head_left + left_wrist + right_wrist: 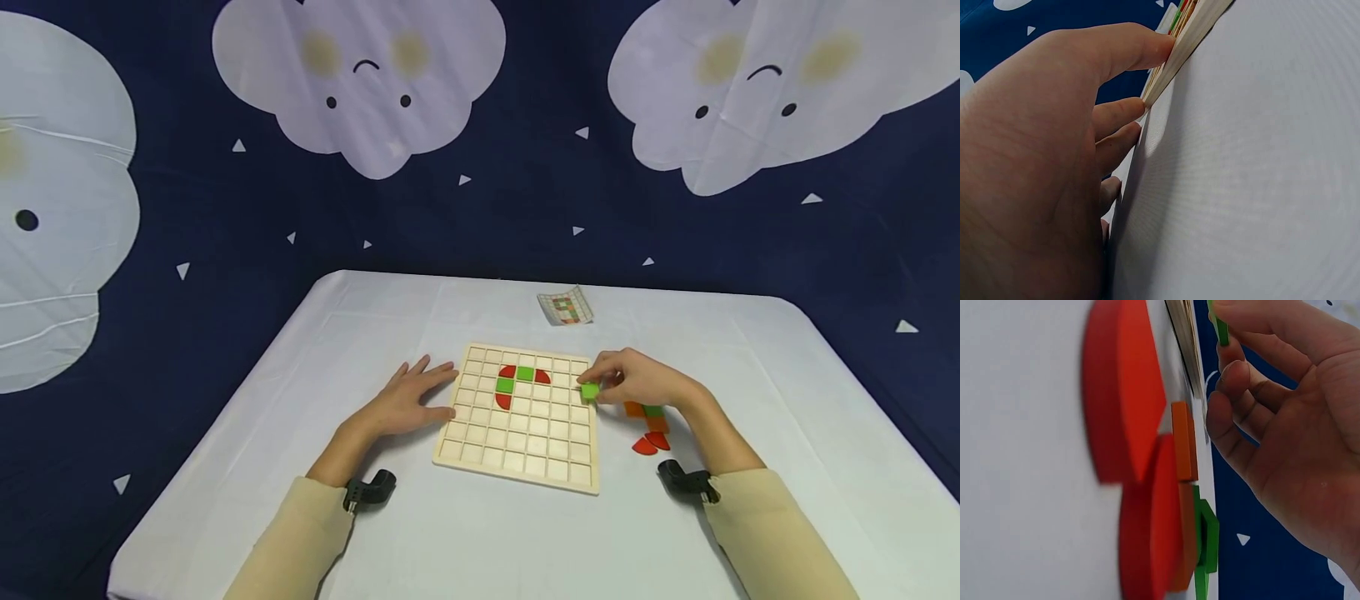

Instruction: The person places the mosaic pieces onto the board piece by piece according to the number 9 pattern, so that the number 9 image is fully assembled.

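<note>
A wooden grid board (pixel 517 442) lies flat on the table. Three red quarter-round tiles (pixel 503 402) and two green square tiles (pixel 525 373) sit in its upper cells. My left hand (pixel 405 402) lies at the board's left side, fingers spread, with thumb and fingertips touching the board edge (pixel 1179 59). Over the right edge of the board, my right hand (pixel 643 377) pinches a green square tile (pixel 590 391) between thumb and fingers. In the right wrist view only part of that green tile (pixel 1219 328) shows; the other fingers are bent and hold nothing.
Right of the board, under and near the right forearm, lie loose orange tiles (pixel 657 425), green tiles (pixel 653 411) and red quarter-round tiles (pixel 643 447). A patterned card (pixel 566 307) lies behind the board. The white-covered table (pixel 420 533) ends at a dark cloud-print curtain (pixel 525 208).
</note>
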Demonstrator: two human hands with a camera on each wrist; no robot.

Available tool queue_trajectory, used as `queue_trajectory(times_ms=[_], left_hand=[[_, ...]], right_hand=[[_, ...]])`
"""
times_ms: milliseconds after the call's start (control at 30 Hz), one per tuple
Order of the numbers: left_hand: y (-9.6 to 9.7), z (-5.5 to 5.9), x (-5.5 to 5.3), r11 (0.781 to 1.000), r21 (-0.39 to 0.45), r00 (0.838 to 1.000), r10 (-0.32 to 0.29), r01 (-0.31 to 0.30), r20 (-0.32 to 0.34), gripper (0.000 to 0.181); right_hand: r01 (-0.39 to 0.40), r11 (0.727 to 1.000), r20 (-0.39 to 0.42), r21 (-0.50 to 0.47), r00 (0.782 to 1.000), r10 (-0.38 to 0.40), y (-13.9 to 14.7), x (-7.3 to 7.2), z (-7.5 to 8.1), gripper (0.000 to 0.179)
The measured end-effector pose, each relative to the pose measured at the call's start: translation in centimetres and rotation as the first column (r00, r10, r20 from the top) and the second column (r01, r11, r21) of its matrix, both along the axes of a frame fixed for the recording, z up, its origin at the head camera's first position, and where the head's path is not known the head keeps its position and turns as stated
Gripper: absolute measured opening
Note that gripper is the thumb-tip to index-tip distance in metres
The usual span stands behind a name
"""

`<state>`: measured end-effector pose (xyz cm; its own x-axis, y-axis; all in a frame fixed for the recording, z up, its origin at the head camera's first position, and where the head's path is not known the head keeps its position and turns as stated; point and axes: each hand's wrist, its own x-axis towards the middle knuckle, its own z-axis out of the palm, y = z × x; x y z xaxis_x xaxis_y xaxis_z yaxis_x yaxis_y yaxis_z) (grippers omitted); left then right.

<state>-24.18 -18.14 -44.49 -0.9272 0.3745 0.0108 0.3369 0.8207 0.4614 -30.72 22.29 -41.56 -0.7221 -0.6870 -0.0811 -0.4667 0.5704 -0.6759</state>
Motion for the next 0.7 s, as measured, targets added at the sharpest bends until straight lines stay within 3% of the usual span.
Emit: queue_trajectory(times_ms=[700], left_hand=[[-0.2, -0.2, -0.3, 1.0, -0.013, 1.0, -0.013, 0.013, -0.001, 0.071]], right_hand=[[-0.043, 0.999, -0.032, 0.025, 0.999, 0.044, -2.8, -0.5, 0.7, 0.033]])
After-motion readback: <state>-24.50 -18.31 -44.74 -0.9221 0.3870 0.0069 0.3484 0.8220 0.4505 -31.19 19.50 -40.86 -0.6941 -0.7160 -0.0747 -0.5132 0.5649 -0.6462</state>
